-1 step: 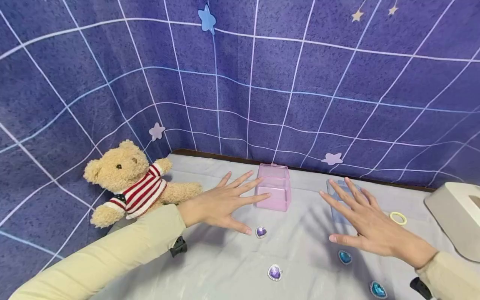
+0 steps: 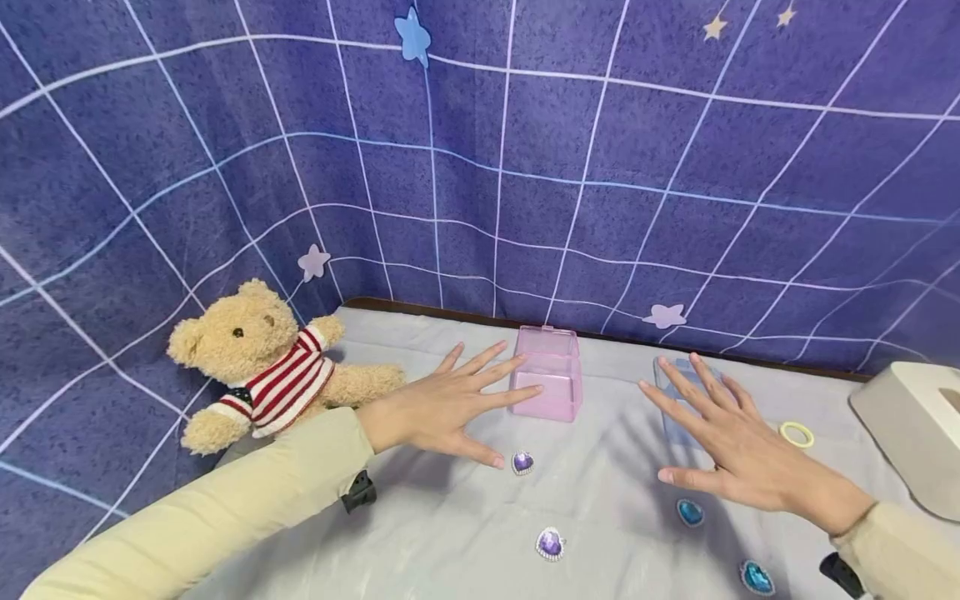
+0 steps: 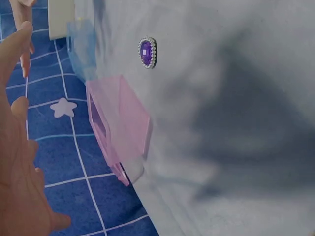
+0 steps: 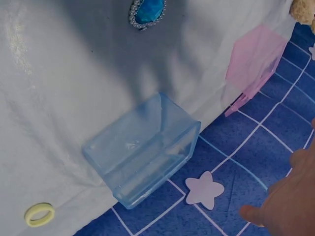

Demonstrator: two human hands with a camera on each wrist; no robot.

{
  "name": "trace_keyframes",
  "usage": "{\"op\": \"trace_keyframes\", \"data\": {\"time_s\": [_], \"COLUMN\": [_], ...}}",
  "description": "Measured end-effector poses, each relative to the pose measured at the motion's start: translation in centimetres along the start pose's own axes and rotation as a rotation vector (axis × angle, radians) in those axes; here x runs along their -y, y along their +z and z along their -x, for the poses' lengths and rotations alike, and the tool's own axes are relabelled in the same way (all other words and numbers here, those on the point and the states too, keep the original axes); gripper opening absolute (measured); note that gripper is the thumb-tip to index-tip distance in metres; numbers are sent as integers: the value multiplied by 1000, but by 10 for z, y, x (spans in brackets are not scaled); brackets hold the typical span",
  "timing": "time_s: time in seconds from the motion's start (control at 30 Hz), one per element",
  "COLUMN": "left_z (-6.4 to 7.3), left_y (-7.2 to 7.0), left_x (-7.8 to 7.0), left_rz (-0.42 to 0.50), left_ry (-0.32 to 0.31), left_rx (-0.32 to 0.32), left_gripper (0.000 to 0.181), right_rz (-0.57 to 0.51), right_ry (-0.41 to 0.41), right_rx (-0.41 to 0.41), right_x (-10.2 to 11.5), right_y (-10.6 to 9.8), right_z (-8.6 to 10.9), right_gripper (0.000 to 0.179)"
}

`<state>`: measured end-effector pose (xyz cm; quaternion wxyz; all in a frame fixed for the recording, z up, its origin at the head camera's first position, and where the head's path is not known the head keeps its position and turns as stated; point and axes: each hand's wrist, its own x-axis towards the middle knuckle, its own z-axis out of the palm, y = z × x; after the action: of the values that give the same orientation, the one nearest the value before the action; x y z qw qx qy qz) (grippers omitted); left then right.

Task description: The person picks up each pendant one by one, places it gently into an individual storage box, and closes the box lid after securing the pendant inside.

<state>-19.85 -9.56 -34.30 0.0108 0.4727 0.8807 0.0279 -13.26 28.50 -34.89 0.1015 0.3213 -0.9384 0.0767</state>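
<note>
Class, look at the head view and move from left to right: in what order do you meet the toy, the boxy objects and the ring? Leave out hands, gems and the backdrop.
Teddy bear → pink box → light blue box → yellow ring → beige boxy object.

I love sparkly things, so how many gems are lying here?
4. In the head view: upper purple gem, below the pink box; lower purple gem, farther down; upper blue gem, below the right hand; lower blue gem, near the bottom edge. Others could be hidden.
</note>
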Motion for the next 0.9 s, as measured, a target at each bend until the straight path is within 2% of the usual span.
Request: {"op": "trace_keyframes", "data": {"time_s": [0.23,0.47,0.67,0.8,0.9], "left_z": [-2,-1,-6,-9,-10], "left_y": [-1,2,5,9,14], "left_x": [-3,-1,-4,-5,-2], "left_rz": [-8,-8,-5,45,163], "left_ry": [24,5,21,12,-30], "left_rx": [-10,12,1,-6,-31], "left_gripper": [90,91,90,91,91], "right_rz": [2,-11,-52,-139,-215], "right_ry": [0,-1,39,98,132], "right_rx": [-15,-6,-7,-10,-43], "right_x": [-1,-3,-6,-2,6], "right_y": [0,4,-4,-8,-2], "right_z": [1,6,14,15,10], "right_gripper": [90,96,96,92,87]}}
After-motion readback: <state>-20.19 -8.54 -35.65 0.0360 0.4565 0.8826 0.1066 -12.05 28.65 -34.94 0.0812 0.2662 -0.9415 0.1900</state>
